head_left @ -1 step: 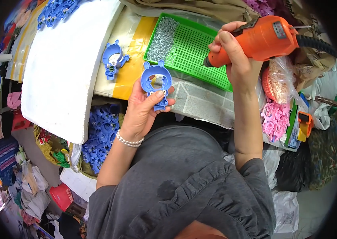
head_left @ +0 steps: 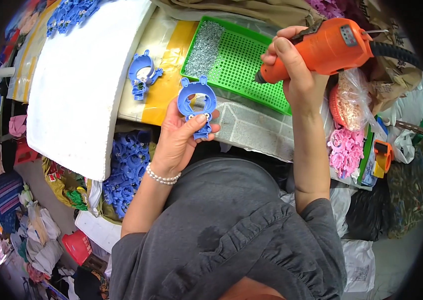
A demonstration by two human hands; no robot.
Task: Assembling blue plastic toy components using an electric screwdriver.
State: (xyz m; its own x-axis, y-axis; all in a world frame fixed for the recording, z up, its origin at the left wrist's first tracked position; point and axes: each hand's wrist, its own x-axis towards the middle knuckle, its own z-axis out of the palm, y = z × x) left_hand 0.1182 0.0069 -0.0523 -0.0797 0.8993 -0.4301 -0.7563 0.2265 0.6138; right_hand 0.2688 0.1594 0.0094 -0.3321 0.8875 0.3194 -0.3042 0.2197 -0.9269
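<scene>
Two hands at work, centre of frame. Left hand holds a blue ring part upright, fingers clamped on its lower tab, thumb across the front. Right hand is wrapped tight round an orange driver, upper right; its tip points down-left toward the green tray, not touching the ring part. Hose runs off the driver's back end to the right edge.

Compared with the other frame from this instant: no change, same grip, same gap between tip and part. My read: driver is not yet on the part, fastening not begun here.

Tray's upper-left corner holds a heap of small silver screws. A second blue part lies on the tabletop left of the tray, beside a white foam sheet. More blue parts sit in a bag below the tabletop edge, pink parts at right.
</scene>
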